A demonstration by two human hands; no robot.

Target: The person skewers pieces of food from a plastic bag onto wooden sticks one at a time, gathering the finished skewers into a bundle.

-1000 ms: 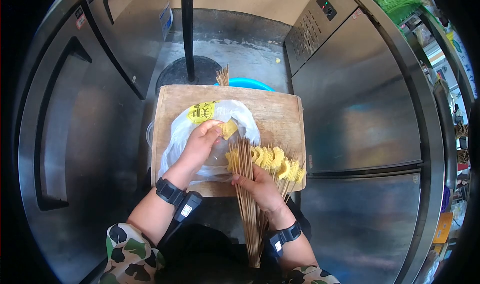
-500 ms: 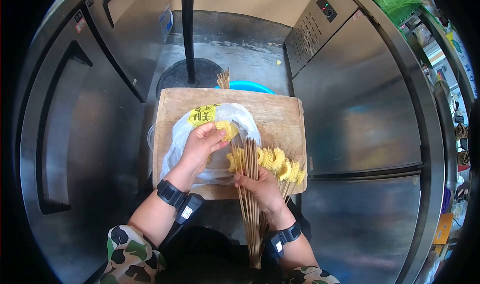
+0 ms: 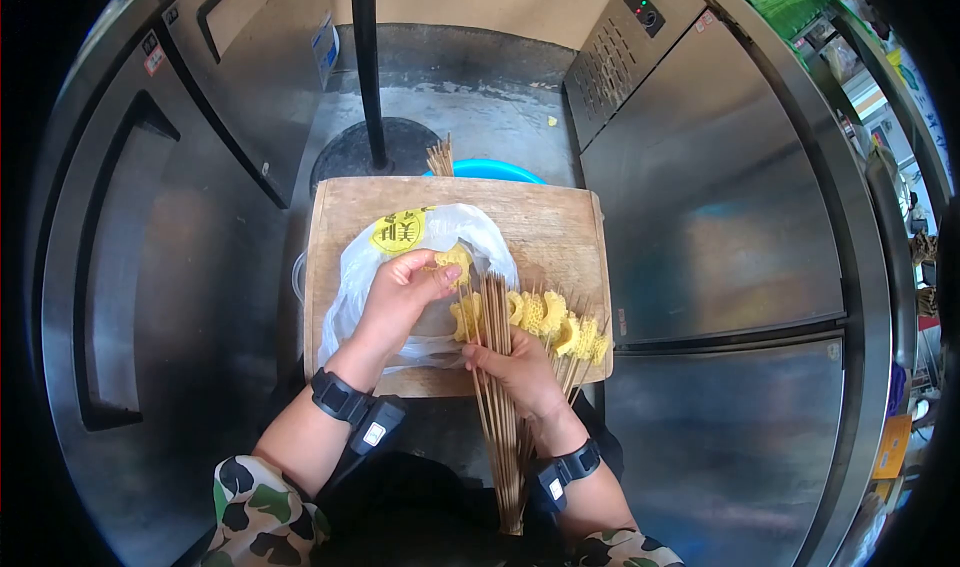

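Between the thumb and fingers of my left hand (image 3: pixel 408 292) is a yellow, honeycomb-textured piece of food (image 3: pixel 454 260), held over an open white plastic bag (image 3: pixel 350 312). My right hand (image 3: pixel 518 367) is closed around a thick bundle of thin wooden skewers (image 3: pixel 500 407), their upper tips just below and right of that piece. One skewer's tip stands apart, close under the piece; whether they touch I cannot tell. Several skewered yellow pieces (image 3: pixel 535 313) lie in a row on the wooden board (image 3: pixel 560 217), beside and behind the bundle.
Metal cabinets stand on the left (image 3: pixel 180 267) and right (image 3: pixel 730 187). Beyond the board are a blue basin (image 3: pixel 495 170), more skewers (image 3: pixel 440 157) standing upright, and a black pole (image 3: pixel 368 67) on a round base.
My left hand has moved slightly right and down with the yellow piece, which is now turned and nearer the skewer tips. My right hand still grips the bundle. The view has shifted slightly.
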